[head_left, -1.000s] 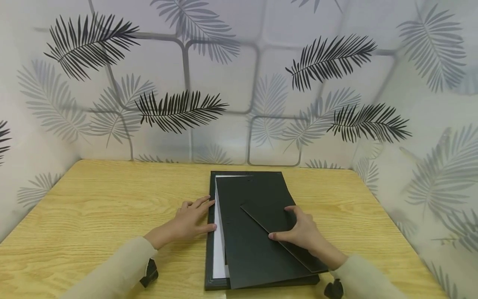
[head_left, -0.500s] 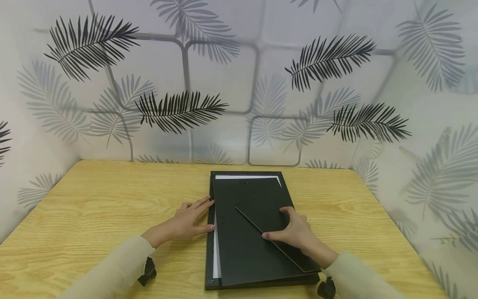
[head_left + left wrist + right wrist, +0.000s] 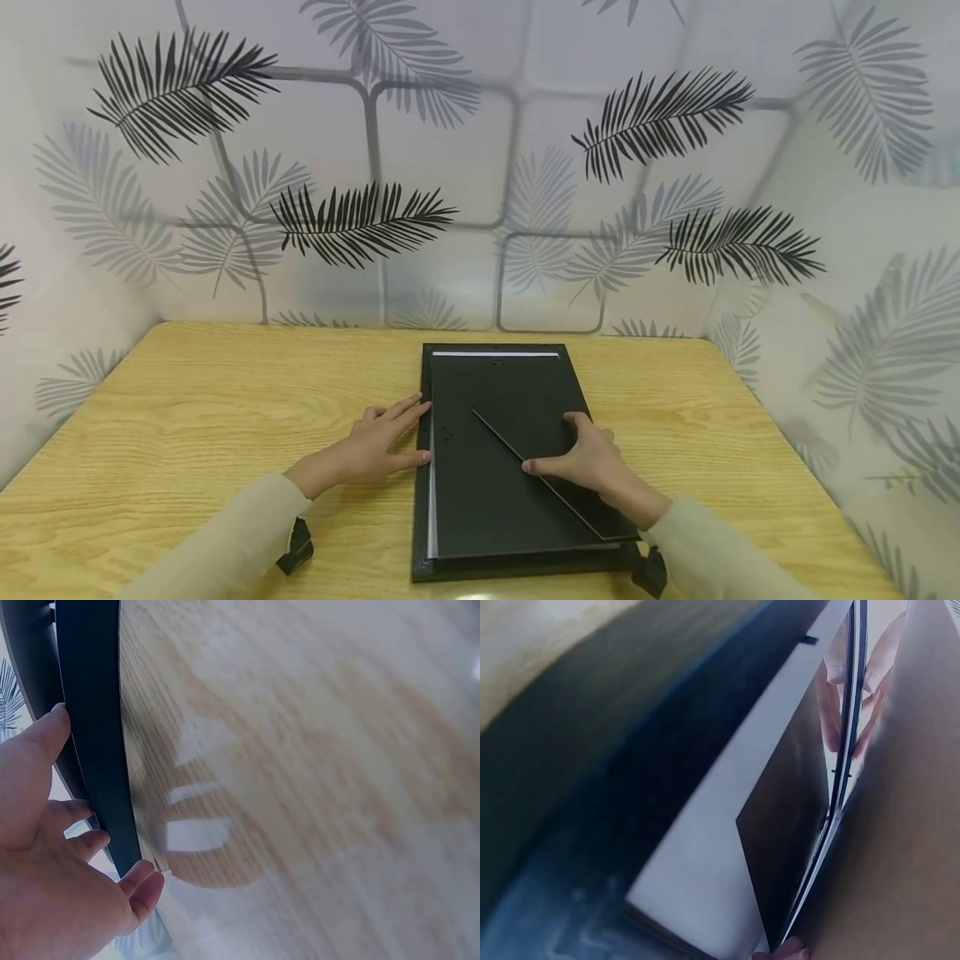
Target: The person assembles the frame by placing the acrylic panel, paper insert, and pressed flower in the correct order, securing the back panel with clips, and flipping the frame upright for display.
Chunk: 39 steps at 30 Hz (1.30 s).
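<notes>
On the wood-grain table [image 3: 225, 417], a black frame [image 3: 422, 533] lay flat with a black backing board [image 3: 495, 475] positioned over it. The board sat nearly parallel to the frame, with the frame's border exposed along the left, far and near sides. A white layer [image 3: 495, 354] showed as thin strips between board and border at the far and left edges. In the right wrist view, a wedge-shaped gap separated the board from the frame, so the board was not fully seated. A stand leg [image 3: 596, 510] extended diagonally across the board's face toward its near right corner. The left hand [image 3: 375, 446] was released: its fingers were extended, with fingertips and thumb touching the left border of the frame. The right hand [image 3: 588, 458] grasped the backing board, its thumb at the edge of the stand leg and its fingers at the board's right side. A dark device was fitted below each light sleeve [image 3: 232, 533]. Behind the table stood a pale wall [image 3: 442, 283] printed with grey and black fronds.
</notes>
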{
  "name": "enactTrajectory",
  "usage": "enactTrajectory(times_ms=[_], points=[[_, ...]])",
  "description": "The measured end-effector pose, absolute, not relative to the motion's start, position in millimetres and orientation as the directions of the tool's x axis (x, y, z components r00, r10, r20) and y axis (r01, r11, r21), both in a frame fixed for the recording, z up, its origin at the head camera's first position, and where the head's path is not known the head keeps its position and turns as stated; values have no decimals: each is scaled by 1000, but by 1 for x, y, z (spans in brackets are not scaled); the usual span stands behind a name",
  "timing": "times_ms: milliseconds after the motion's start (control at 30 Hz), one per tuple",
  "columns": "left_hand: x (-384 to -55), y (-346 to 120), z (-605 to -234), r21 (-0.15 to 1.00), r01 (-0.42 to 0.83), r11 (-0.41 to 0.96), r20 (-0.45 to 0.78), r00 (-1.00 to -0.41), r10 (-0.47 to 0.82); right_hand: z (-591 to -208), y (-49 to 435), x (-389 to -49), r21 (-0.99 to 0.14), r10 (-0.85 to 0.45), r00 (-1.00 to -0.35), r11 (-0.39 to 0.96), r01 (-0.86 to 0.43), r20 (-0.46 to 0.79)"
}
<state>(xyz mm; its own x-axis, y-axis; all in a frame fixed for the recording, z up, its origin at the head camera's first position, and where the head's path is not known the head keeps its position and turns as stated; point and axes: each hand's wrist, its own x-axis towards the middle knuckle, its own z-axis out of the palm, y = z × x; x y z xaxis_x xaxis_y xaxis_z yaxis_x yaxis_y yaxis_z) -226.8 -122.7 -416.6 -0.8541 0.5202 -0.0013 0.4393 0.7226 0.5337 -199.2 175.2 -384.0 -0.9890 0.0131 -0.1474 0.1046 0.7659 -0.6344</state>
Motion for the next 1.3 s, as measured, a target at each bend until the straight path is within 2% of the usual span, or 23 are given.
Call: enactTrajectory(times_ms=[1300], points=[[-227, -124, -420, 532, 463, 709, 9, -840, 543, -381, 167, -209, -543, 40, -979, 827, 145, -201]])
